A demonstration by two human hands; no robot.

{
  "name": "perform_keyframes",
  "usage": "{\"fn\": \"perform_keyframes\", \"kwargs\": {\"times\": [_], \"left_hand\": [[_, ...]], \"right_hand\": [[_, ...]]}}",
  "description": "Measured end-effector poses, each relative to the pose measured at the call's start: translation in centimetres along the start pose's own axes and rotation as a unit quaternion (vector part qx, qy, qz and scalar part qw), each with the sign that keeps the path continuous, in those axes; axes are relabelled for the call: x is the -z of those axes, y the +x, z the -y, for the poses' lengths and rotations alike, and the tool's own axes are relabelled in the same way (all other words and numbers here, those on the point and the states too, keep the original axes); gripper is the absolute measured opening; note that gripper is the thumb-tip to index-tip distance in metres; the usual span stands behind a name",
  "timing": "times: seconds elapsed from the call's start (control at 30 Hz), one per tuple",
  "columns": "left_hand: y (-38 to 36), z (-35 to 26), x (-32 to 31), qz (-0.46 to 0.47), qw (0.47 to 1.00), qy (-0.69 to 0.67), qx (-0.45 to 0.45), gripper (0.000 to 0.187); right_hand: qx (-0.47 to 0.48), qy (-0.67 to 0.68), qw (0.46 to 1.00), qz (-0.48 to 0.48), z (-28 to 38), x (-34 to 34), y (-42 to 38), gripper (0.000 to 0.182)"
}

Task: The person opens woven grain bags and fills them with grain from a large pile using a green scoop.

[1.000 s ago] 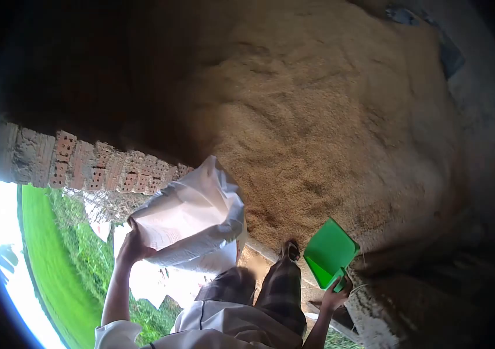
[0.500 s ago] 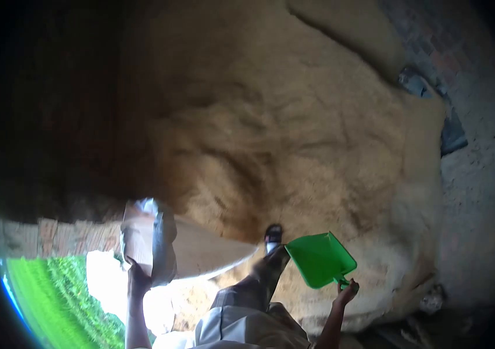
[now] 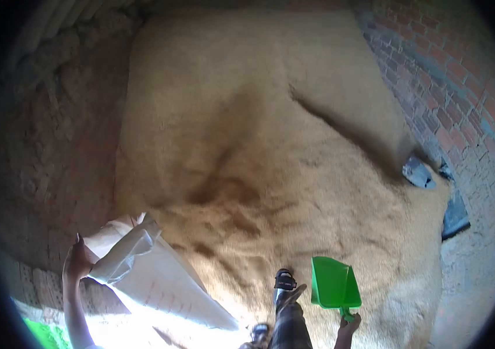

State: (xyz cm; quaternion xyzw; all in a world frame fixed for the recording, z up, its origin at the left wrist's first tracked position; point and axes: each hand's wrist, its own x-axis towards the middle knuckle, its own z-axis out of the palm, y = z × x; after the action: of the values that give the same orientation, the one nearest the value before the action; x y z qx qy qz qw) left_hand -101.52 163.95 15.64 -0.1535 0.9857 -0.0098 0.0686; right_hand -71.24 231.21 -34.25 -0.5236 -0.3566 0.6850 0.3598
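My left hand [image 3: 77, 262] is closed on the rim of a large white sack [image 3: 163, 282], whose mouth is spread at the upper left while its body slants down to the right. At the lower right, my right hand [image 3: 349, 323] grips the short handle of a green dustpan-like scoop [image 3: 334, 284]. The scoop's pan points up the view, over a big heap of tan grain-like material [image 3: 317, 192], and looks empty.
My sandalled foot [image 3: 284, 280] stands on the heap, with the other foot [image 3: 260, 332] lower down. A brick wall [image 3: 445, 104] runs along the right. Grey-blue objects [image 3: 419, 173] lie at the heap's right edge. Greenery [image 3: 41, 333] shows at the lower left.
The view has tilted up, showing more of the heap and wall. The sack's mouth has opened wider with my left hand further left. The scoop has turned and sits slightly lower in view.
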Motion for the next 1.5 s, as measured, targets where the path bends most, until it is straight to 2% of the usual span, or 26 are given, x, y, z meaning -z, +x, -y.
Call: {"fn": "perform_keyframes", "kwargs": {"times": [0.07, 0.1, 0.13, 0.17, 0.2, 0.27, 0.33, 0.37, 0.43, 0.53, 0.6, 0.7, 0.77, 0.83, 0.93, 1.0, 1.1, 1.13, 1.17, 1.23, 1.27, 1.3, 1.37, 1.43, 1.47, 1.5], "left_hand": [[1.3, -6.9, 4.3, 0.011, 1.000, 0.009, -0.006, 0.118], [2.7, -9.2, 5.5, 0.017, 1.000, 0.012, -0.008, 0.117], [3.6, -9.2, 3.3, -0.078, 0.995, 0.056, -0.022, 0.114], [6.3, -9.8, 2.9, 0.025, 0.999, 0.021, 0.043, 0.111], [6.5, -13.8, 3.9, 0.003, 1.000, 0.013, 0.021, 0.102], [8.8, -18.7, 5.5, -0.002, 1.000, 0.022, -0.003, 0.094], [12.0, -22.2, 6.2, -0.077, 0.989, 0.027, -0.119, 0.073], [13.8, -23.2, 6.5, -0.058, 0.990, 0.033, -0.126, 0.073], [16.9, -24.2, 7.6, -0.147, 0.961, 0.069, -0.226, 0.063], [19.9, -31.1, 13.3, -0.156, 0.977, -0.101, -0.102, 0.044], [23.0, -32.4, 17.1, -0.212, 0.952, 0.072, -0.208, 0.039], [28.2, -31.9, 22.3, -0.209, 0.939, 0.158, -0.221, 0.047], [29.4, -32.5, 24.2, -0.213, 0.936, 0.169, -0.224, 0.044], [30.1, -32.6, 26.1, -0.252, 0.924, 0.185, -0.220, 0.039], [33.4, -29.9, 28.8, -0.321, 0.863, 0.297, -0.254, 0.034], [36.0, -29.5, 28.5, -0.306, 0.855, 0.326, -0.264, 0.035], [35.7, -27.5, 27.6, -0.308, 0.831, 0.404, -0.228, 0.040], [36.5, -27.6, 27.1, -0.307, 0.822, 0.427, -0.218, 0.042], [36.8, -27.5, 26.3, -0.307, 0.814, 0.447, -0.207, 0.043], [37.6, -28.5, 24.4, -0.308, 0.796, 0.482, -0.198, 0.047], [38.0, -29.3, 23.3, -0.309, 0.786, 0.498, -0.196, 0.049], [37.8, -30.3, 22.5, -0.311, 0.775, 0.516, -0.191, 0.051], [35.9, -32.5, 20.8, -0.316, 0.753, 0.552, -0.171, 0.054], [31.8, -35.8, 19.5, -0.316, 0.728, 0.591, -0.144, 0.058], [36.9, -32.1, 10.6, -0.316, 0.728, 0.589, -0.150, 0.058], [40.0, -31.1, 5.2, -0.306, 0.802, 0.449, -0.248, 0.057]], "right_hand": [[-0.085, 0.074, 0.991, 0.077, -3.1, -1.1, 7.6, 0.048], [-0.071, 0.063, 0.995, -0.041, -3.2, -4.5, 8.3, 0.048], [-0.125, 0.081, 0.988, -0.030, -2.0, -6.2, 10.1, 0.045], [-0.178, 0.102, 0.978, -0.025, -1.4, -9.8, 12.0, 0.043], [-0.109, 0.127, 0.982, 0.092, -1.8, -12.4, 13.7, 0.039], [-0.113, 0.170, 0.974, 0.094, -2.0, -17.8, 15.8, 0.037], [0.027, -0.012, 0.999, 0.038, -2.6, -23.2, 18.0, 0.039], [0.096, -0.111, 0.989, 0.005, -1.8, -24.7, 18.3, 0.040], [-0.142, 0.078, 0.986, -0.045, 3.4, -31.8, 17.9, 0.035], [-0.196, 0.100, 0.974, -0.045, 5.7, -38.8, 17.9, 0.017], [-0.249, 0.105, 0.962, -0.029, 5.0, -41.5, 19.7, 0.016], [-0.317, 0.111, 0.941, 0.031, 5.5, -45.4, 20.2, 0.029], [-0.402, 0.121, 0.907, -0.040, 5.5, -47.7, 21.0, 0.046], [-0.398, 0.117, 0.909, 0.034, 5.0, -49.2, 20.6, 0.058], [-0.457, 0.080, 0.885, -0.039, 3.6, -50.7, 21.3, 0.056], [-0.534, 0.292, 0.793, 0.043, 0.9, -49.5, 22.6, 0.051], [-0.499, 0.305, 0.810, 0.042, -0.2, -48.7, 22.4, 0.048], [-0.443, 0.248, 0.861, -0.014, -0.4, -49.3, 21.8, 0.036], [-0.436, 0.254, 0.863, -0.021, -0.8, -49.4, 22.0, 0.036], [-0.464, 0.314, 0.813, 0.159, -4.2, -45.8, 24.8, 0.023], [-0.498, 0.306, 0.806, 0.097, -2.8, -46.8, 24.1, 0.018], [-0.447, 0.255, 0.845, 0.149, -3.6, -46.7, 24.5, 0.018], [-0.508, 0.302, 0.806, 0.032, -3.0, -48.0, 24.6, 0.014], [-0.450, 0.257, 0.854, 0.045, -3.8, -48.2, 24.9, 0.019], [-0.447, 0.259, 0.855, 0.039, -4.0, -48.5, 25.1, 0.019], [-0.458, 0.282, 0.843, -0.002, -4.4, -48.7, 25.2, 0.015]]}}
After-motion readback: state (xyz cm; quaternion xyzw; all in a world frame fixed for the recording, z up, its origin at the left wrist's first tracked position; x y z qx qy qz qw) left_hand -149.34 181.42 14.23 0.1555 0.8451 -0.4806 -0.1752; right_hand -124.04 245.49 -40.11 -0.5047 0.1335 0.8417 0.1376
